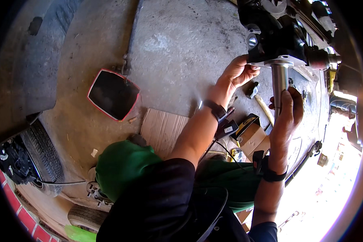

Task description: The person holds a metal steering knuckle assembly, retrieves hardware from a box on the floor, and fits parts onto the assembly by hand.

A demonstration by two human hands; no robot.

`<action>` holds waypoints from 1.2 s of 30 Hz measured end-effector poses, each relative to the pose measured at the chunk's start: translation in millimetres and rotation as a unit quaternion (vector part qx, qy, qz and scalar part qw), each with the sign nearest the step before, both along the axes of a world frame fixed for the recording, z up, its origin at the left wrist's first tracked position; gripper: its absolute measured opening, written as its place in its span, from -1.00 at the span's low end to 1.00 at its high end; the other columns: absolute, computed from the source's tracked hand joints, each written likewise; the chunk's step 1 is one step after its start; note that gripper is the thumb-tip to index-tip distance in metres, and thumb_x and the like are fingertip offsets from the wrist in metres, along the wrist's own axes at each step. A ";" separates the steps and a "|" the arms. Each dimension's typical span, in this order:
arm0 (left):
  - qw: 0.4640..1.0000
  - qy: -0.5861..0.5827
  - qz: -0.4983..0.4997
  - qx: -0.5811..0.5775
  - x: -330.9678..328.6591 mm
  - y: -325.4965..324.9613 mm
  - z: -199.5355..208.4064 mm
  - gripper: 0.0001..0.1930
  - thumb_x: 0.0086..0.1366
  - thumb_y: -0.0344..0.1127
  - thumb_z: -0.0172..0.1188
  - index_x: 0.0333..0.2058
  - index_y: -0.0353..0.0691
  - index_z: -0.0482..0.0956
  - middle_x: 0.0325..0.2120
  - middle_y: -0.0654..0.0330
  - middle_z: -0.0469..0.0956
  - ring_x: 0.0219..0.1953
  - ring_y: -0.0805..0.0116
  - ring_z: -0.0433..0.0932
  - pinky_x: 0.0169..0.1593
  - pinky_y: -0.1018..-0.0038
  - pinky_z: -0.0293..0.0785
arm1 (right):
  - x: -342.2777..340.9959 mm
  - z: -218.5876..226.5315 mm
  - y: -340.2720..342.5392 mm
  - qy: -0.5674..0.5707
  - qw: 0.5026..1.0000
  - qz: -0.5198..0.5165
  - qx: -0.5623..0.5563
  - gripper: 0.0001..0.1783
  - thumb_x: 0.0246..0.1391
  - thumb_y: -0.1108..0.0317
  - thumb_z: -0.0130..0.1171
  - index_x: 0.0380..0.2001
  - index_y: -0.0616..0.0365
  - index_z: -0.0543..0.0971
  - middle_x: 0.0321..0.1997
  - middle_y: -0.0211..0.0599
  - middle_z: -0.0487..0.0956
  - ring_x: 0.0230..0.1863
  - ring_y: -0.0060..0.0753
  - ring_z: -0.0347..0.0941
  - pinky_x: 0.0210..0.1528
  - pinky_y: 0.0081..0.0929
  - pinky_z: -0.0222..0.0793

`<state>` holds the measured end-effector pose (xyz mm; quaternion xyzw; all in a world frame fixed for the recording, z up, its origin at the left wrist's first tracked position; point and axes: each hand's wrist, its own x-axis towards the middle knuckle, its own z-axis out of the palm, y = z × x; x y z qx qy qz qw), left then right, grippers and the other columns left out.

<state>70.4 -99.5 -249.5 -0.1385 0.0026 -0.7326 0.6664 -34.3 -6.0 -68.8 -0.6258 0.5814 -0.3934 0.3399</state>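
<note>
A shiny steel spindle (280,78) points down from a flat flange (284,61) under a black cast knuckle (276,44) at the upper right. My left hand (238,72) pinches the left edge of that flange, its thumb and fingers closed there. My right hand (288,109) wraps round the lower part of the spindle, with the thumb in front; the spindle's lower end is hidden by the hand. Both arms are stretched up toward the part, and each wrist has a dark strap.
On the concrete floor stands a red-rimmed black tub (113,94); a long metal bar (132,38) lies beyond it. Near my legs are flattened cardboard (161,125), an open carton (254,137) and a hammer (264,107). A tyre (42,153) stands at left.
</note>
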 end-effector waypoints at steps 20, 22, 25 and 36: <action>0.999 0.042 -0.024 0.015 -7.0 10.1 -1.9 -0.83 0.20 -0.44 0.30 -0.23 -0.27 0.56 -0.50 0.25 0.52 -0.50 0.52 0.43 -0.42 0.58 0.33 | -5.2 0.6 -0.6 -0.109 0.990 0.017 0.084 -0.66 0.25 0.25 0.06 -0.09 0.34 0.46 -0.33 -0.19 0.57 -0.41 -0.45 0.51 -0.33 -0.53 0.44; 0.995 0.080 -0.052 0.013 3.9 9.9 -23.8 -0.84 0.23 -0.44 0.25 -0.21 -0.28 0.55 -0.47 0.18 0.51 -0.48 0.39 0.42 -0.42 0.52 0.32 | 1.7 2.0 -7.8 -0.228 0.953 0.017 0.198 -0.62 0.29 0.20 -0.02 -0.04 0.32 0.47 -0.28 -0.17 0.59 -0.40 -0.39 0.54 -0.27 -0.47 0.51; 0.994 0.002 -0.026 0.109 18.0 12.7 -6.2 -0.84 0.38 -0.28 0.04 -0.25 -0.24 0.50 -0.43 0.13 0.51 -0.44 0.31 0.41 -0.41 0.45 0.30 | -20.3 -16.5 -39.5 -0.284 0.897 0.036 0.335 -0.59 0.34 0.16 -0.08 0.03 0.27 0.46 -0.22 -0.16 0.58 -0.34 -0.36 0.56 -0.19 -0.43 0.57; 0.946 -0.179 0.078 0.259 57.6 45.2 35.5 -0.85 0.21 -0.33 0.12 -0.24 -0.14 0.55 -0.58 0.29 0.31 -0.52 0.37 0.30 -0.19 0.31 0.33 | 21.1 -164.1 -89.1 -0.700 0.628 0.172 0.294 -0.67 0.35 0.29 -0.10 0.01 0.28 0.48 -0.22 -0.10 0.61 -0.24 -0.23 0.58 -0.10 -0.31 0.57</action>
